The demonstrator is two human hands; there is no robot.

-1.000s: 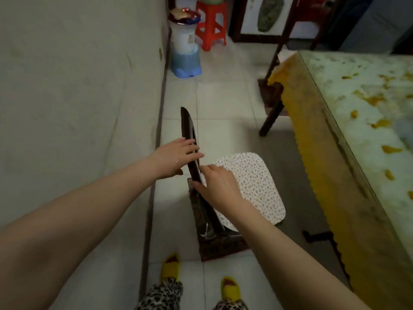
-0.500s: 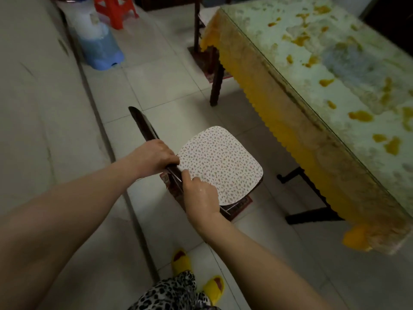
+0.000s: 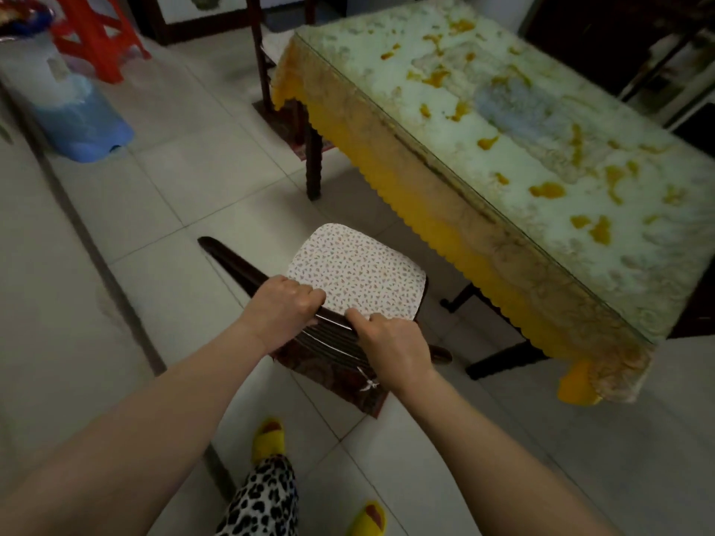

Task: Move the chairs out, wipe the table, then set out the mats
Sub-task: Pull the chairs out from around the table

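1. Gripping the chair's dark top rail (image 3: 232, 261), your left hand (image 3: 284, 303) has its fingers curled over the rail from the wall side.
2. Your right hand (image 3: 390, 338) clasps the same rail just beside the left, thumb pointing along it toward the other hand and fingers wrapped over the far edge.
3. You see the chair (image 3: 340, 365) from above and behind: it stands on the tiled floor (image 3: 193, 187) between your feet and the table, its back slats running down under your right wrist.
4. Its seat cushion (image 3: 356, 272), white with a small speckled print, lies just beyond your knuckles and faces the table; the seat is clear of the tabletop's edge, near it but not under it.
5. You have the table (image 3: 541, 156) on the right, covered by a pale cloth with orange blotches and a yellow scalloped skirt (image 3: 445, 210) hanging down its near side; one dark leg (image 3: 313, 164) shows at the far corner.
6. Behind that far corner a second dark chair (image 3: 263, 63) stands at the table's end.
7. By the wall at upper left you can see a blue-and-white container (image 3: 73, 121) and, behind it, a red plastic stool (image 3: 96, 36).
8. Your yellow slippers (image 3: 267, 439) and patterned trousers (image 3: 259, 500) show at the bottom.
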